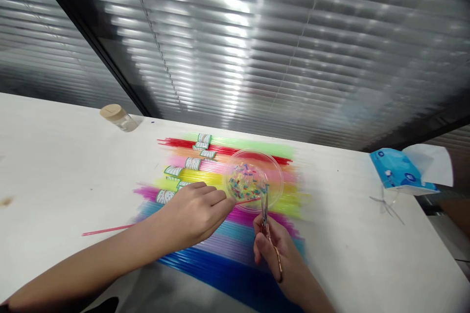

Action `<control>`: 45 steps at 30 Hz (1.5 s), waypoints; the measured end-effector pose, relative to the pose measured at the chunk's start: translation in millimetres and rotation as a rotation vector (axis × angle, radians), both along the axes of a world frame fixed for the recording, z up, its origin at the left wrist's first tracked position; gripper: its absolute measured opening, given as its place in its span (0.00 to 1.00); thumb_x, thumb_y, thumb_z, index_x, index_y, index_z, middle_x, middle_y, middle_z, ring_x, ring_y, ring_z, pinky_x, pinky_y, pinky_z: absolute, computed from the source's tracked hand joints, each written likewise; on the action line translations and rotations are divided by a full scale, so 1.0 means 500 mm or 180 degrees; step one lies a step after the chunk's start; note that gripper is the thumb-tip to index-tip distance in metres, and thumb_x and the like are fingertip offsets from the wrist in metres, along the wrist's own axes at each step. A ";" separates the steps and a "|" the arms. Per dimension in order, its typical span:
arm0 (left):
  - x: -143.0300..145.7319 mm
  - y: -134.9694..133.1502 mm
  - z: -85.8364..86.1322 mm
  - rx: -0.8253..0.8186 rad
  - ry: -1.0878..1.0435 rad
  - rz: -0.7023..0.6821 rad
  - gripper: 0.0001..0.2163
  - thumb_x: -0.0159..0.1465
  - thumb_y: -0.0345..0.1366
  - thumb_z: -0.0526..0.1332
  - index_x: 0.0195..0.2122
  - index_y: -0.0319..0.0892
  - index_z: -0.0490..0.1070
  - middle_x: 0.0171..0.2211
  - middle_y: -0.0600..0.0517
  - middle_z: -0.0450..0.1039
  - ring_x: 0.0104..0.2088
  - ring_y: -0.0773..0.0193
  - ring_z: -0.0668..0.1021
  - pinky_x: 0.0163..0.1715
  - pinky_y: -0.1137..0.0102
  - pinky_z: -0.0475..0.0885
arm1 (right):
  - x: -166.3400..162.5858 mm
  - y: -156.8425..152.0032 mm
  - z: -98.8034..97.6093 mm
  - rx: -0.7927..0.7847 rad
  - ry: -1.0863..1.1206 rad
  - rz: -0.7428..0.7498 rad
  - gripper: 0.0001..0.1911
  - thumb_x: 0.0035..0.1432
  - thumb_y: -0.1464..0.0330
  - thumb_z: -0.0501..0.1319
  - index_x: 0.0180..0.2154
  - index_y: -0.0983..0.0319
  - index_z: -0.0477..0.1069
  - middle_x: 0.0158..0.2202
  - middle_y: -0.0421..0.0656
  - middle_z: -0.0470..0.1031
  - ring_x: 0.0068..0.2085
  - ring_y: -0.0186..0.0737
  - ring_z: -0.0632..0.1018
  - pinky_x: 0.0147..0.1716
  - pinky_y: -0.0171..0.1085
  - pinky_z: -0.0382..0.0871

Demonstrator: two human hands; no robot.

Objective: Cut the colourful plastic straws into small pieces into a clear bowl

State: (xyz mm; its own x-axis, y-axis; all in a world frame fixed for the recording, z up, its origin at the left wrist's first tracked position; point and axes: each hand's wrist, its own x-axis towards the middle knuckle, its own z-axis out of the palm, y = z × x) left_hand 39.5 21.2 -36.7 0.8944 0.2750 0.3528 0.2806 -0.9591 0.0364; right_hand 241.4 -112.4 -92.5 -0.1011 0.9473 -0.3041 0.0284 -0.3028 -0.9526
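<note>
My left hand pinches a thin red straw that runs under my forearm and sticks out to the left on the table. Its tip reaches the blades of small scissors, which my right hand grips with fingers closed round the handles. Just beyond the blades sits a clear plastic bowl holding several short coloured straw pieces. Both hands hover over bundles of coloured straws laid side by side, banded with paper labels.
A small jar with a tan lid lies at the back left of the white table. A blue tissue pack sits at the right edge. Closed window blinds fill the background behind the table.
</note>
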 end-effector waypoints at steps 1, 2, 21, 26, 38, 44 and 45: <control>0.001 -0.001 -0.001 0.0004 0.0018 0.0004 0.11 0.73 0.28 0.52 0.39 0.40 0.74 0.26 0.55 0.74 0.24 0.61 0.77 0.24 0.64 0.67 | 0.000 -0.001 0.000 0.0023 -0.0030 0.0049 0.29 0.65 0.38 0.56 0.36 0.58 0.60 0.24 0.35 0.63 0.26 0.35 0.63 0.27 0.35 0.56; 0.002 -0.003 -0.002 0.0013 0.0034 -0.0004 0.11 0.73 0.27 0.53 0.38 0.40 0.74 0.26 0.55 0.74 0.24 0.61 0.76 0.24 0.64 0.68 | 0.000 -0.002 -0.001 0.0046 -0.0058 0.0074 0.29 0.65 0.38 0.56 0.36 0.58 0.61 0.24 0.35 0.63 0.26 0.35 0.63 0.27 0.36 0.55; 0.008 -0.011 -0.012 0.0060 -0.0014 -0.0097 0.10 0.73 0.26 0.53 0.44 0.39 0.74 0.30 0.53 0.78 0.26 0.61 0.78 0.25 0.64 0.70 | 0.001 -0.003 -0.014 -0.0016 -0.0126 0.0003 0.30 0.64 0.37 0.57 0.35 0.58 0.63 0.24 0.34 0.63 0.25 0.35 0.63 0.26 0.36 0.53; 0.003 -0.003 -0.009 0.0039 0.0043 -0.0019 0.11 0.73 0.27 0.52 0.42 0.40 0.74 0.27 0.54 0.76 0.25 0.62 0.78 0.24 0.65 0.69 | -0.002 0.002 -0.006 -0.0129 -0.0118 -0.0053 0.30 0.62 0.37 0.59 0.34 0.58 0.62 0.23 0.34 0.62 0.24 0.34 0.64 0.25 0.35 0.54; 0.001 -0.002 -0.007 0.0013 0.0095 0.0021 0.10 0.72 0.26 0.53 0.41 0.40 0.75 0.26 0.54 0.75 0.24 0.62 0.77 0.24 0.67 0.69 | 0.001 -0.004 -0.002 -0.0014 -0.0105 0.0060 0.29 0.63 0.39 0.60 0.35 0.58 0.60 0.27 0.34 0.59 0.28 0.35 0.64 0.27 0.36 0.55; 0.007 -0.013 -0.017 0.0004 0.0022 -0.0100 0.11 0.71 0.23 0.53 0.45 0.38 0.74 0.29 0.53 0.78 0.25 0.62 0.78 0.25 0.65 0.69 | 0.001 0.000 -0.001 0.0049 -0.0236 0.0130 0.29 0.63 0.38 0.59 0.34 0.57 0.61 0.27 0.35 0.60 0.28 0.36 0.64 0.27 0.36 0.56; 0.007 -0.014 -0.018 0.0006 0.0007 -0.0127 0.11 0.71 0.23 0.53 0.45 0.38 0.74 0.29 0.53 0.78 0.26 0.62 0.77 0.25 0.65 0.69 | 0.001 0.000 -0.002 0.0043 -0.0243 0.0131 0.29 0.63 0.38 0.59 0.34 0.57 0.61 0.27 0.35 0.60 0.28 0.36 0.64 0.27 0.36 0.56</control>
